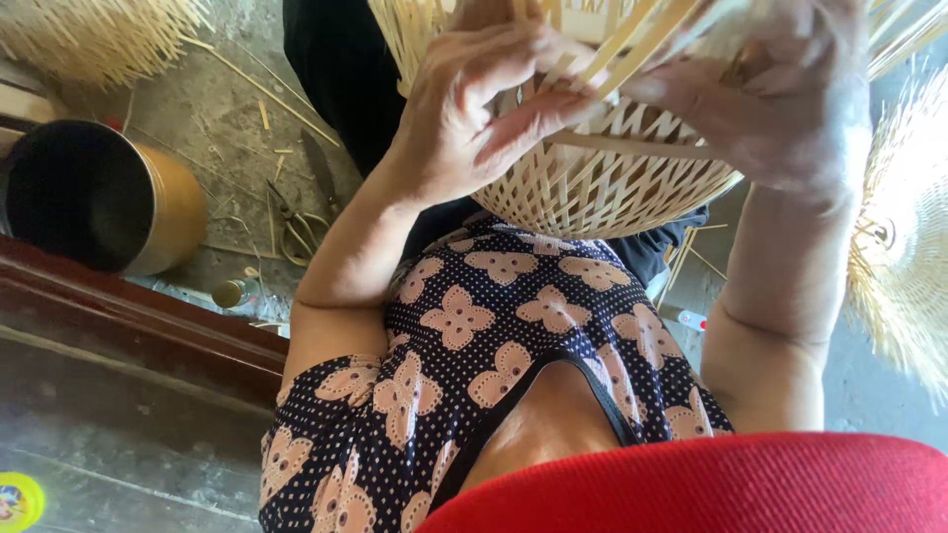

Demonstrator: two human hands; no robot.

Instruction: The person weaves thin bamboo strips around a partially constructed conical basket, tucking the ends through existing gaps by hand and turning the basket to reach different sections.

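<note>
A half-woven bamboo basket rests on my lap, its loose pale strips sticking up toward the top of the view. My left hand grips the basket's near-left side, with the fingers curled over the weave and pinching a strip. My right hand clasps the basket's right side, its fingers closed over the upright strips. Both forearms reach out from my dotted, flower-patterned dress.
On the ground to the left lie scissors, a knife blade, a small bottle and a round metal pot. Bamboo splints pile up at top left. Another woven bamboo piece is at right. A dark wooden beam runs along the left.
</note>
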